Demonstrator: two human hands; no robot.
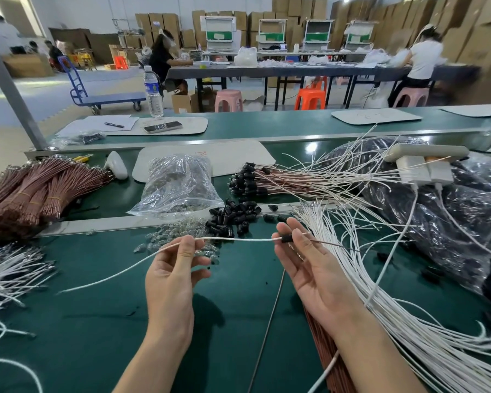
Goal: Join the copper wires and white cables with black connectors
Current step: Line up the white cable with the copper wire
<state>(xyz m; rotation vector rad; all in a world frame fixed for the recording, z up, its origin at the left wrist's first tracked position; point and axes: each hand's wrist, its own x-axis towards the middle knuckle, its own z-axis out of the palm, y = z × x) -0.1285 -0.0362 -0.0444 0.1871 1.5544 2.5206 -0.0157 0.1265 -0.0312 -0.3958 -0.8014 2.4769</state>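
My left hand (pixel 173 276) pinches a white cable (pixel 238 239) between thumb and fingertips above the green table. The cable runs right into a black connector (pixel 287 238), which my right hand (pixel 312 265) pinches. A thin copper wire (pixel 335 244) sticks out of the connector to the right. Loose black connectors (pixel 233 215) lie in a pile just beyond my hands. Finished joined wires with connectors (pixel 267 180) lie further back. A bundle of white cables (pixel 380 293) fans out under my right forearm, with copper wires (pixel 321 347) beneath it.
Tied copper wire bundles (pixel 31 191) lie at the left, and a clear plastic bag (pixel 179 182) sits in the middle. More white cables (pixel 9 276) sprawl at the left edge. A dark bagged heap (pixel 451 222) with a power strip fills the right. Small glass bulbs (pixel 170 236) lie near my left hand.
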